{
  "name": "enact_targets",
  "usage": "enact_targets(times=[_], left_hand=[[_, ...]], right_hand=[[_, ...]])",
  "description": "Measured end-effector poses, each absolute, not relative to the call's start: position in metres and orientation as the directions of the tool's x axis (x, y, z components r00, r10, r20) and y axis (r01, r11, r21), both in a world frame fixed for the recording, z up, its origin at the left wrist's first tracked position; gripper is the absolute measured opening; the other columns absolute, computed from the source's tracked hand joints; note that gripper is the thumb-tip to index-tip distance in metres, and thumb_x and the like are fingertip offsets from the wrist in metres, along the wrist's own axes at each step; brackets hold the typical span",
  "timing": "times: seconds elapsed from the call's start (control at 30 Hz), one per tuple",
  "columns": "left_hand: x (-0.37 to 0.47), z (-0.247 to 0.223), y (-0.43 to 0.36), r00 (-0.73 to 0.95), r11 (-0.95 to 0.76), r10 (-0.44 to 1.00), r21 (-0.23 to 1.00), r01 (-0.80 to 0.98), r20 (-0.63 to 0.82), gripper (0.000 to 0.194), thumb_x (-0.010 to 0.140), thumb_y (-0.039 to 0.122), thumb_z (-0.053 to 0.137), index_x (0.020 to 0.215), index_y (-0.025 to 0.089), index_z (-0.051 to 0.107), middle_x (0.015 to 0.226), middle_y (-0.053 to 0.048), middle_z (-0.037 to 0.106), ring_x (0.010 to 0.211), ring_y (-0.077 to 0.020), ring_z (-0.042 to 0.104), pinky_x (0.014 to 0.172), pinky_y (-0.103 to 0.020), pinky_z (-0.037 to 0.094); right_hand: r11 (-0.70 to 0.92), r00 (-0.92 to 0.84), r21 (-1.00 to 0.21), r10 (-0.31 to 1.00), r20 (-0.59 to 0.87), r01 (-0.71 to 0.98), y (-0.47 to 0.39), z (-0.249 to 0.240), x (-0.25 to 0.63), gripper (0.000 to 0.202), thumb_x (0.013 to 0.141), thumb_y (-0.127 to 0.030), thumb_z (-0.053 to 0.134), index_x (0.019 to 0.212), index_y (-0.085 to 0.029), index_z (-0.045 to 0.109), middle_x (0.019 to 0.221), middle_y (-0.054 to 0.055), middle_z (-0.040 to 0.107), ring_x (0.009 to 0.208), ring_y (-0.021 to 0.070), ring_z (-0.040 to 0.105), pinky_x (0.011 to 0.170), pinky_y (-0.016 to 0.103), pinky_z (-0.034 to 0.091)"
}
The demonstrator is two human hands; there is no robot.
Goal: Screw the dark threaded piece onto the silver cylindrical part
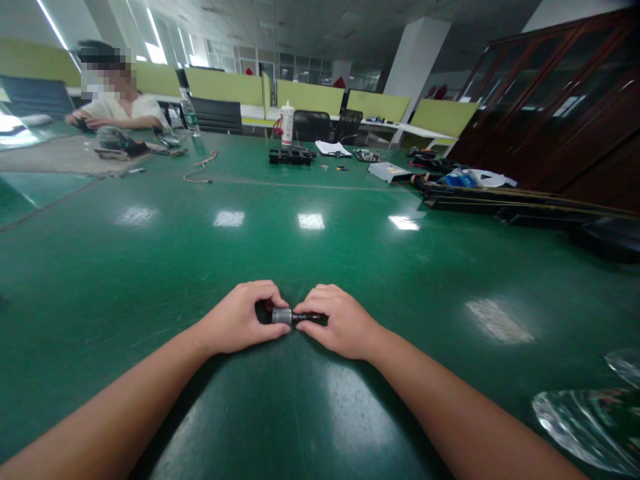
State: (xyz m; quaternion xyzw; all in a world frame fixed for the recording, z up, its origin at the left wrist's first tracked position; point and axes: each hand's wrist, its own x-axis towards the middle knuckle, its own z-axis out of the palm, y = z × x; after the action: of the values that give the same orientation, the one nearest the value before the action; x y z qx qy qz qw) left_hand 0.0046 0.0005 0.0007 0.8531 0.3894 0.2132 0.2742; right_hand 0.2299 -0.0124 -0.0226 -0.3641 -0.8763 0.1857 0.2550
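A small silver metal cylinder (282,315) lies sideways just above the green table (310,253), between my two hands. My left hand (245,317) pinches it with thumb and fingers. From its right end a thin dark threaded shaft (303,317) extends, and my right hand (340,320) grips this shaft between thumb and fingers. The cylinder and shaft touch end to end. Whether they are one piece cannot be told.
Clear plastic packaging (590,423) lies at the lower right. Far back stand a white bottle (287,124), a black part (291,157) and a silver box (389,172). Long dark bars (465,200) lie at right. A person (125,110) sits at far left.
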Motion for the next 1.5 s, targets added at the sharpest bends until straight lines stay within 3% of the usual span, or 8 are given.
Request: enact_targets(times=[1.5], left_hand=[[0.004,0.0001,-0.0003,0.605,-0.539,0.785,0.627,0.563,0.132,0.012,0.073,0.024,0.071,0.082,0.018,0.066,0.075,0.001,0.063,0.07,-0.0149,0.058,0.065,-0.025,0.042]], right_hand=[[0.625,-0.557,-0.534,0.771,0.309,0.57,-0.0128,-0.0173,0.2312,0.005,0.078,-0.022,0.073,0.083,-0.02,0.071,0.076,0.001,0.069,0.076,0.0163,0.06,0.076,0.032,0.041]])
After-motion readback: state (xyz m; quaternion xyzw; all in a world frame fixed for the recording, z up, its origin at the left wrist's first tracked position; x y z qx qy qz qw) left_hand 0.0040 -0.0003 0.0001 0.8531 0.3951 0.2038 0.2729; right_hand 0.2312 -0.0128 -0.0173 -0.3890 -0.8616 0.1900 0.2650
